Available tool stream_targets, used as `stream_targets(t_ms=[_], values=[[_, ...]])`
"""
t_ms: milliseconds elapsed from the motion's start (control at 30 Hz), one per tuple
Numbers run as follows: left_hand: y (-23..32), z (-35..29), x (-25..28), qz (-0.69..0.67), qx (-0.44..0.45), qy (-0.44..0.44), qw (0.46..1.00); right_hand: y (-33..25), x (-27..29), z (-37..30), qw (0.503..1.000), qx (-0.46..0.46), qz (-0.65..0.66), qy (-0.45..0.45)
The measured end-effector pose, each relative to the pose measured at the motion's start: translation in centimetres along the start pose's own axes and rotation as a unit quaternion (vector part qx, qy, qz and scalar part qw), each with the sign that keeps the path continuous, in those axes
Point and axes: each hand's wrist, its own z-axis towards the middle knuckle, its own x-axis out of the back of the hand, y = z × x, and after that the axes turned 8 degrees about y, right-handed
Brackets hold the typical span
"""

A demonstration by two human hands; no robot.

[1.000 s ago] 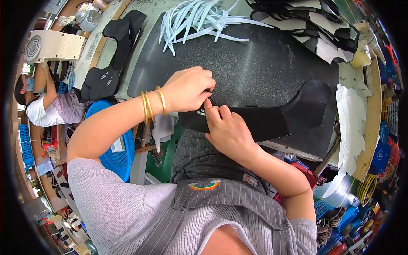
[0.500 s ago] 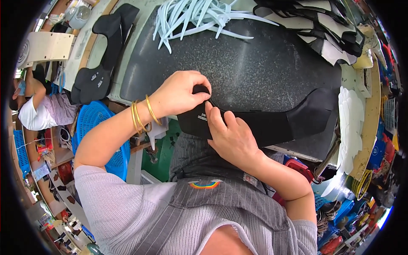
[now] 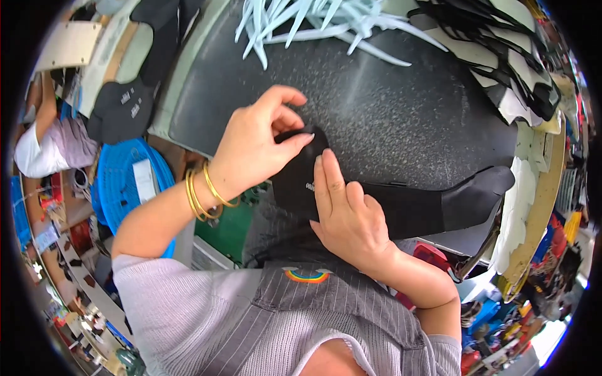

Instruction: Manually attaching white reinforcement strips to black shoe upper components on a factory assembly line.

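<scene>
A long, curved black cut piece of sheet material (image 3: 411, 207) lies along the near edge of the dark speckled work surface (image 3: 401, 131), its right end turned upward. Small pale print shows on its left part. My left hand (image 3: 257, 138), with gold bangles at the wrist, is at the piece's rounded left end. Its thumb rests on the black material, while the index and other fingers are bent and raised apart from the thumb. My right hand (image 3: 351, 216) lies flat on the piece, index and middle fingers stretched toward that same end.
Light-blue strips (image 3: 313, 25) are heaped at the far side. Black-and-white cut pieces (image 3: 501, 56) are stacked at the far right, white scalloped sheets (image 3: 517, 213) at the right edge. More black pieces (image 3: 125, 106) and blue baskets (image 3: 122, 182) stand left. Another person (image 3: 53, 147) sits far left.
My left fingers have lifted away from the thumb, where they were pinched at the piece's edge. The right fingers have straightened. The view has shifted slightly.
</scene>
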Motion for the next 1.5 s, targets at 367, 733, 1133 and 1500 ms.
stream_targets(t_ms=[367,733,1133,1500], values=[[-0.4,-2.9,-1.8,0.175,-0.318,0.004,0.932,0.8,-0.3,0.2,0.985,0.020,0.163,0.053],[0.1,-8.1,-5.0,0.283,-0.397,-0.059,0.871,6.0,1.6,-7.8,0.978,0.077,0.144,0.132],[4.1,-6.7,-7.8,0.255,-0.433,-0.111,0.858,10.1,3.0,-12.2,0.975,-0.048,0.208,0.064],[7.8,-4.8,-4.5,-0.069,-0.072,-0.083,0.992,8.8,6.0,-12.9,0.736,-0.327,0.270,0.527]])
